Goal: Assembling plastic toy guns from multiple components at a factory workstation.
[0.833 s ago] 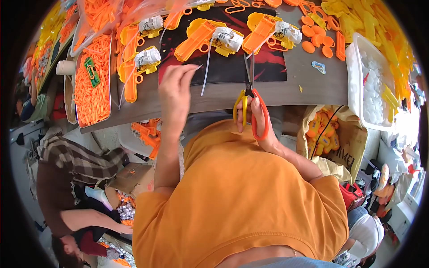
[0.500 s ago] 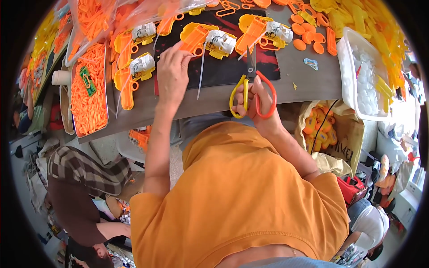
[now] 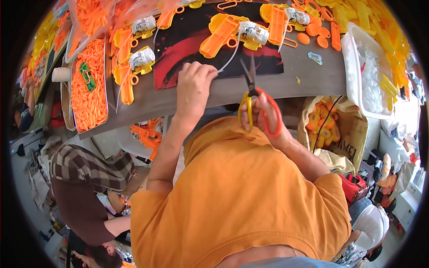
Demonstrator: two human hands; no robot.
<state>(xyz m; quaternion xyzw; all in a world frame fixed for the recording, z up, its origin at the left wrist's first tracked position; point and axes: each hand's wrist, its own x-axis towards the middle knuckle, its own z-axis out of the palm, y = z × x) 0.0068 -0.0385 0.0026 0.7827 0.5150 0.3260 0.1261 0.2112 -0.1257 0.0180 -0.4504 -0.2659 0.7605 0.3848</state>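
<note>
On the dark, red-marked mat (image 3: 178, 60) lies an orange-and-yellow toy gun half (image 3: 221, 38) with a white wired motor part at its right end. A thin white strip (image 3: 230, 60) trails from it toward me. My left hand (image 3: 194, 89) is closed at the strip's lower end, thumb and forefinger together there. Below and to the right, my right hand (image 3: 263, 111) has its fingers through the handles of scissors (image 3: 251, 85), one yellow and one red-orange. Their blades are parted and point away from me, with nothing visible between them. A second toy gun half (image 3: 278, 27) with its own strip lies farther right.
Several more toy gun halves (image 3: 126, 80) sit at the left, beside a tray of small orange parts (image 3: 91, 111) with a green piece on top. A white tub (image 3: 351, 67) of translucent pieces stands right. An open sack (image 3: 357, 134) is below the table edge. Other people are nearby.
Two toy gun halves on the mat have shifted right. My left hand has moved right and nearer to me, now at the strip's end. The scissors have come down, and their blades are farther apart.
</note>
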